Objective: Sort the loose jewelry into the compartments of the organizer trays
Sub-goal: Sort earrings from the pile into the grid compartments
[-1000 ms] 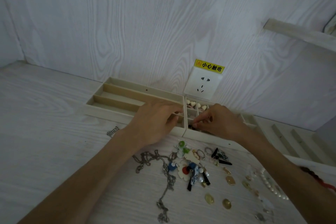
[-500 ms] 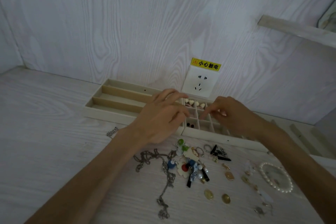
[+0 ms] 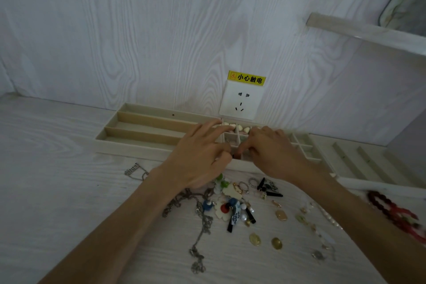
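Cream slotted tray (image 3: 143,132) runs lengthwise along the wall.

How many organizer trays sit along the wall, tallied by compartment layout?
Long-slot tray: 1
Small-grid tray: 1
Ridged tray: 1
Total: 3
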A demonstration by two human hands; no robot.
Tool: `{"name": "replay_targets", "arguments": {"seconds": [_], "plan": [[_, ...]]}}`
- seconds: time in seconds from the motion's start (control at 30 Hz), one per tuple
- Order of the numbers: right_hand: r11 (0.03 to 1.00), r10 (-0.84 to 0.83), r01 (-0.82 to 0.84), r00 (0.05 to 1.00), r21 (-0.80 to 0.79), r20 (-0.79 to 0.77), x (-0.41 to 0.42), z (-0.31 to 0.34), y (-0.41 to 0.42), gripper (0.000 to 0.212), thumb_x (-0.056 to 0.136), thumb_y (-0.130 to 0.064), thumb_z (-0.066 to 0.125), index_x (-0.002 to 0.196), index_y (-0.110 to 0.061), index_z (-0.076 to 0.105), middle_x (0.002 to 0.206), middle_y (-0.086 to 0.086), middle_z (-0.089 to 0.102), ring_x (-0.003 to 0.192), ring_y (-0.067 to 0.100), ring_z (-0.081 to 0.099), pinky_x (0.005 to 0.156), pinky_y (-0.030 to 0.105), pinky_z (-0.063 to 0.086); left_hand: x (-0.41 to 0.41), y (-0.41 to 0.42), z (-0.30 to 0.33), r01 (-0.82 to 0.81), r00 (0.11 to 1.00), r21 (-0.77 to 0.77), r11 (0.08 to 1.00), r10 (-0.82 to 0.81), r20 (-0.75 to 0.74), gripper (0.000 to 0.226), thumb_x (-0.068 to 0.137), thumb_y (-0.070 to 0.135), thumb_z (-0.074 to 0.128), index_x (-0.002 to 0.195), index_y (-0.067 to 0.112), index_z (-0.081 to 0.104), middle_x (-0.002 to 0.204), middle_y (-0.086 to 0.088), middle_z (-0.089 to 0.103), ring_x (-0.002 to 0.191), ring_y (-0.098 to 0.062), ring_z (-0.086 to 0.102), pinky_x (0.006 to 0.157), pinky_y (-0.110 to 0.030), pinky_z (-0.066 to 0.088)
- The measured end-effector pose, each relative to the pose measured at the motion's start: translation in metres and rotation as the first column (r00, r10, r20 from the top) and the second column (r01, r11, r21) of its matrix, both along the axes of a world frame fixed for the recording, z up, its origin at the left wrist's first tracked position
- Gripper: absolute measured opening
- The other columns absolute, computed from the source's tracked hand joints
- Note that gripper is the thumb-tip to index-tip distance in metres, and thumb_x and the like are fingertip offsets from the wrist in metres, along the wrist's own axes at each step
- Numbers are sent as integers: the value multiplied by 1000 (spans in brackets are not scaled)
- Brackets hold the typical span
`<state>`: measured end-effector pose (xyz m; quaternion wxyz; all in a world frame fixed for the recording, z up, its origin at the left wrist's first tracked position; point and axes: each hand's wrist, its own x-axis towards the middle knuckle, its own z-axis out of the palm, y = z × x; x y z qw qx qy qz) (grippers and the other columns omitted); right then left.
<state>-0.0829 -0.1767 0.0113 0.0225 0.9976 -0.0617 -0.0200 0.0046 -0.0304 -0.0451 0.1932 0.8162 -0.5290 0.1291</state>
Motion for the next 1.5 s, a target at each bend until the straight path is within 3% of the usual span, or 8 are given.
{"name": "replay_targets", "arguments": {"seconds": [0.3, 0.6, 0.73, 0.8, 1.03, 1.2, 1.4, 1.5], "plan": [[999, -11, 9, 998, 35, 57, -1, 3, 0, 41, 94, -11, 39, 106, -40, 66, 85, -8, 37, 99, 17, 43, 89, 36, 29, 0, 1, 2, 8, 1000, -2, 1000, -8, -25, 69, 83, 44, 4, 112, 34, 65, 152, 10, 28, 141, -9, 8, 111, -28, 5], [977, -4, -62, 950, 202, 312, -70, 38, -20, 39, 90, -7, 50, 86, -42, 67, 78, -9, 57, 77, 7, 52, 77, 29, 34, -8, 24, 38, -81, 980, -345, 935, 13, -196, 43, 89, 35, 27, 95, 25, 69, 129, 15, 53, 122, -1, 34, 102, -32, 30], [950, -50, -32, 967, 312, 251, -114, 31, -24, 24, 87, -22, 59, 92, -46, 63, 86, -22, 56, 86, -7, 50, 74, 10, 34, -37, 33, 48, -17, 955, -208, 978, -46, -293, 22, 95, 26, 46, 102, 29, 66, 120, 19, 57, 113, 3, 46, 92, -15, 33], [947, -86, 27, 981, 321, 171, -127, 24, -27, 22, 86, -28, 62, 95, -48, 59, 92, -23, 56, 89, -8, 48, 75, 8, 34, -49, 32, 44, 35, 949, -110, 993, -67, -308, 19, 93, 26, 51, 104, 34, 64, 123, 18, 58, 108, -2, 55, 92, -22, 42], [945, -185, 123, 965, 303, 187, -145, -26, -9, 29, 86, -37, 62, 115, -37, 60, 114, -12, 57, 108, 10, 48, 95, 27, 36, -88, 8, 34, 101, 951, 190, 977, -39, -308, 27, 92, 28, 55, 115, 39, 62, 119, 15, 60, 105, -4, 54, 82, -24, 45], [967, -155, 83, 941, 239, 301, -142, -39, -1, 25, 84, -48, 59, 107, -39, 66, 102, -9, 60, 99, 13, 48, 87, 29, 32, -104, -6, 32, 67, 977, 228, 971, -17, -214, 26, 92, 26, 55, 114, 37, 64, 117, 13, 62, 104, -10, 53, 84, -26, 42], [994, -77, 48, 939, 94, 335, -130, -36, -5, 23, 93, -39, 50, 102, -32, 70, 96, -9, 63, 94, 13, 49, 77, 25, 25, -105, -8, 36, 32, 979, 211, 977, 12, -203, 27, 90, 27, 57, 114, 37, 64, 113, 18, 63, 104, -6, 54, 87, -24, 39], [852, -237, 42, 919, 521, 314, -136, -31, -7, 18, 91, -34, 55, 90, -29, 73, 76, -17, 60, 73, 3, 50, 66, 13, 34, -102, -3, 42, 74, 872, 107, 992, -12, -489, 28, 86, 32, 64, 114, 37, 63, 103, 20, 67, 94, 2, 60, 86, -25, 49]]}}
